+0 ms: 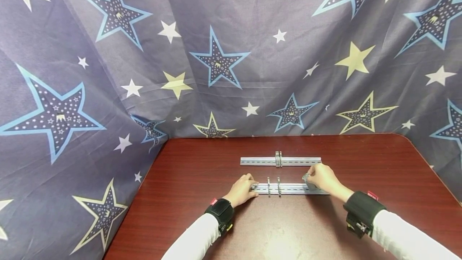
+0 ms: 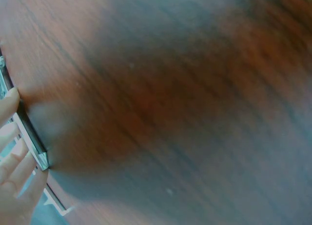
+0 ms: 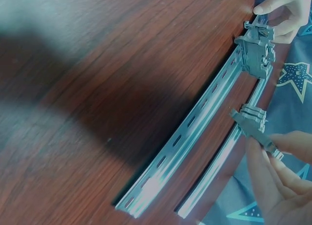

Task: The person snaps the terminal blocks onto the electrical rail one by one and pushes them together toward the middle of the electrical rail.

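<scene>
My left hand [image 1: 244, 189] grips the left end of the near slotted metal DIN rail [image 1: 294, 189], thumb at its near edge and fingers over it in the left wrist view. Two thin grey terminal blocks [image 1: 279, 187] stand upright on this rail, slightly apart in the head view. My right hand [image 1: 322, 177] pinches another flat grey terminal block [image 3: 251, 130] between thumb and fingers. This block is tilted and appears above the right part of the near rail in the head view.
Behind the near rail, a second DIN rail [image 1: 258, 161] lies roughly parallel, with a small group of terminal blocks [image 1: 278, 159] near its middle. Both rails lie on a reddish-brown wooden table [image 1: 195, 163]. A star-patterned cloth [image 1: 223, 103] hangs around the table's back and sides.
</scene>
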### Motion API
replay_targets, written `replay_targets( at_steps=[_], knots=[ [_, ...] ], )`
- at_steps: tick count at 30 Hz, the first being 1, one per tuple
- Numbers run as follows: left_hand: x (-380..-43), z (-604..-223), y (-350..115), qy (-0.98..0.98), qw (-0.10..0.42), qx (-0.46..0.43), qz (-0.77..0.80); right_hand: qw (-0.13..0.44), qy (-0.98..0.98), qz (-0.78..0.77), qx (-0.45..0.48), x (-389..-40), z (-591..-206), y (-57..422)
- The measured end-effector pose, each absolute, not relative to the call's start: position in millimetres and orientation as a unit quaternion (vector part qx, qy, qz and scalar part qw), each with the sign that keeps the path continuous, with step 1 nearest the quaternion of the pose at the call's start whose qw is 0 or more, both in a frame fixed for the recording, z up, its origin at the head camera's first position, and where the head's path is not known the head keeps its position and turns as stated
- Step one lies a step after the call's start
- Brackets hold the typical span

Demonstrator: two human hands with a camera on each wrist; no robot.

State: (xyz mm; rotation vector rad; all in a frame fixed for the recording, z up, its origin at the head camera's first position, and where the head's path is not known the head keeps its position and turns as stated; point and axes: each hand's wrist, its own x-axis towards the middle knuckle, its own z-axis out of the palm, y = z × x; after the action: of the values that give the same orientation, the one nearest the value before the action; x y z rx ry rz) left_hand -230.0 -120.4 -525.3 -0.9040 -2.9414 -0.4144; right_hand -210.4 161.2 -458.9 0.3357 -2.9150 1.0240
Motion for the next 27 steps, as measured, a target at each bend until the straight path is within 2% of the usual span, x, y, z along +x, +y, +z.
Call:
replay_targets(
  at_steps=[27],
  knots=[
    [-231,-528,-121,-0.946,0.022,-0.293,-0.134,0.002,-0.945,0.322,0.057,-224,-474,121]
  ],
)
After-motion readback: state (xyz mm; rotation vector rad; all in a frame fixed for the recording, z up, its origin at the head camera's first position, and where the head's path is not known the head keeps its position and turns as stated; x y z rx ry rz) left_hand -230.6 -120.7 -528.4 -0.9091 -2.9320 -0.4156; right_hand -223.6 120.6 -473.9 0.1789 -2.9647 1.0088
